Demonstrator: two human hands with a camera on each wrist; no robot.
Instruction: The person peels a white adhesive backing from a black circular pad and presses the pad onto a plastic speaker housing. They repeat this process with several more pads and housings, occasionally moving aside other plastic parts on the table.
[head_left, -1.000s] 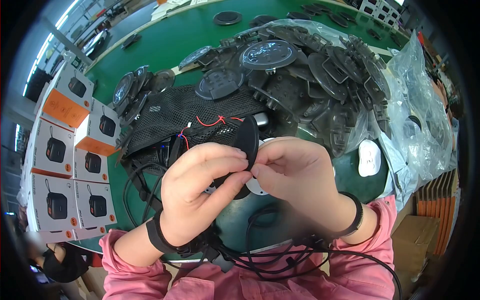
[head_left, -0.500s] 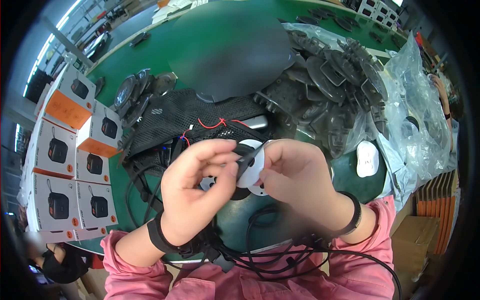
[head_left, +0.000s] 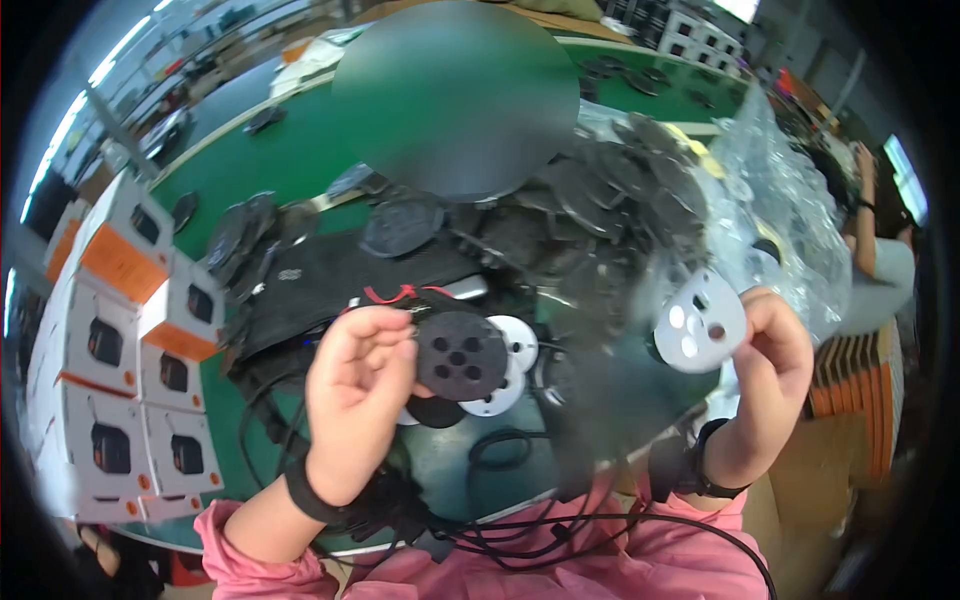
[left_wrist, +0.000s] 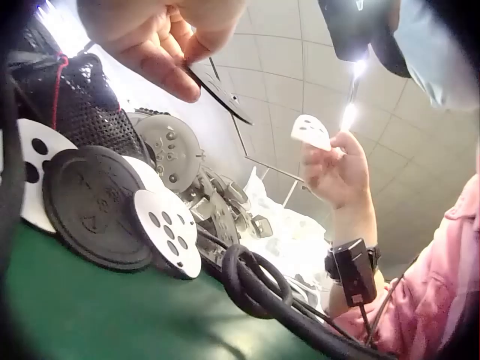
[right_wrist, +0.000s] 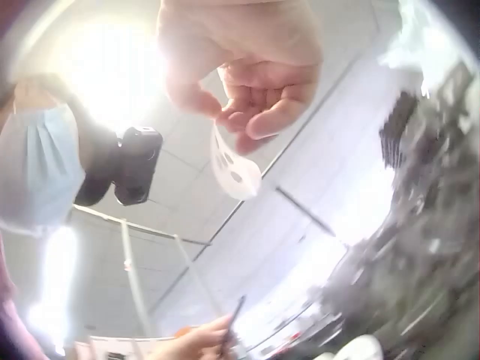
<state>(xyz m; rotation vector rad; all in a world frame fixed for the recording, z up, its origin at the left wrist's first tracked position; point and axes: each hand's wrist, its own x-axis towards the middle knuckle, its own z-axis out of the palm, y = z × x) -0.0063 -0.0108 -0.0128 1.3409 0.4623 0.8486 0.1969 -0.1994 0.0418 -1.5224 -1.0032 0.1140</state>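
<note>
My left hand [head_left: 362,395] pinches a thin black round pad [head_left: 462,357] with several holes, its face turned up in the head view. It shows edge-on between thumb and fingers in the left wrist view. Off to the right, my right hand [head_left: 775,360] pinches a thin white sheet [head_left: 700,325] with similar holes by its edge, held up in the air. The two hands are well apart. Below the pad on the table are white discs with holes [left_wrist: 166,232] and a black round disc [left_wrist: 94,206], partly overlapping.
A heap of dark plastic parts [head_left: 590,200] and clear plastic bags [head_left: 775,220] lie behind. Boxes [head_left: 90,350] are stacked at left, beside a black mesh bag [head_left: 330,275]. Black cables [head_left: 560,535] cross the front edge. A blurred patch hides the back middle.
The hands were together at the black pad; the white sheet has come away from it. My right hand has moved right with the sheet, while the left keeps the pad.
</note>
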